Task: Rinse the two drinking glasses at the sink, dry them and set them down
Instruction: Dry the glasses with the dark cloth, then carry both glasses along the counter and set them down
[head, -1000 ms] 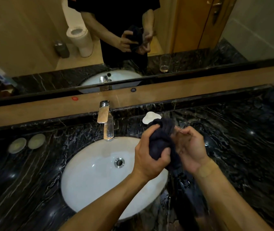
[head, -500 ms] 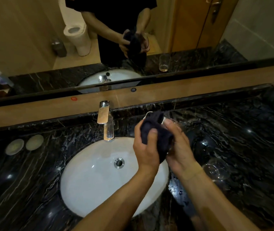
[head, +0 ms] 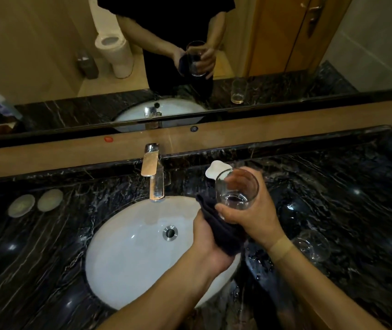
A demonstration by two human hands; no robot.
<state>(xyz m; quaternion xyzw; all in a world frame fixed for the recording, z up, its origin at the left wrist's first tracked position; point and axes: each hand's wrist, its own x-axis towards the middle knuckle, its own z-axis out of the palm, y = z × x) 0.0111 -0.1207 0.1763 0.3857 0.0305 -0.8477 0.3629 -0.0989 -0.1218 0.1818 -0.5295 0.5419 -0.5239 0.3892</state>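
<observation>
I am looking down at a white oval sink basin [head: 128, 253] set in a black marble countertop [head: 347, 194], with a chrome faucet [head: 153, 172] behind it. My right hand [head: 249, 215] wraps its fingers and thumb around a clear drinking glass [head: 236, 188], held upright in the air over the basin's right rim. My left hand [head: 210, 244] grips a dark cloth [head: 221, 227] bunched just below and to the left of the glass; the cloth appears to touch the glass base, though I cannot tell for sure. The second glass [head: 311, 245] stands on the countertop to the right, close to my right wrist.

The counter looks wet beside the basin, and I judge the held glass may be slick too. If my right-hand hold loosens while the cloth works around it, the glass could slip and strike the marble or the basin. The standing glass is the other worry: a backward or outward sweep of my right forearm could knock it over. A small white dish [head: 215, 170] sits just behind the held glass, and two round pale soaps or stones [head: 35, 202] lie far left.
</observation>
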